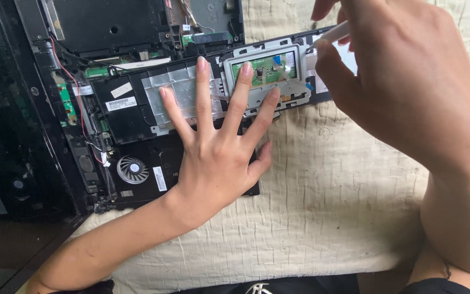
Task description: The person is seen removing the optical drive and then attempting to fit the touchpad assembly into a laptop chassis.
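1. The fingers [244, 73] of the left hand [213, 158] are spread wide and laid flat. The middle and ring fingertips rest on the touchpad module [265, 73]; the index finger lies on the foil-covered panel [178, 95] just beside it. This splayed, flat placement appears intended to hold the module and the chassis steady while the other hand works at it.

2. The fingers of the right hand [403, 81] are pressed together in a pinch on a thin white tool [335, 31]. The tool is held slanted, its lower end directed at the upper right corner of the module. The fine pinch suggests precise work at that edge; the tip itself is partly hidden by the hand.

3. The touchpad module, a metal frame around a green circuit board, lies directly under the left fingertips and just left of the right fingers, at the near edge of the opened laptop base [137, 109].

4. Farther left in the base, a round cooling fan [133, 169], a red wire [74, 90] and a small green board are exposed.

5. The base rests on a cream quilted cloth [327, 207]; whether a desk lies under the cloth cannot be told.
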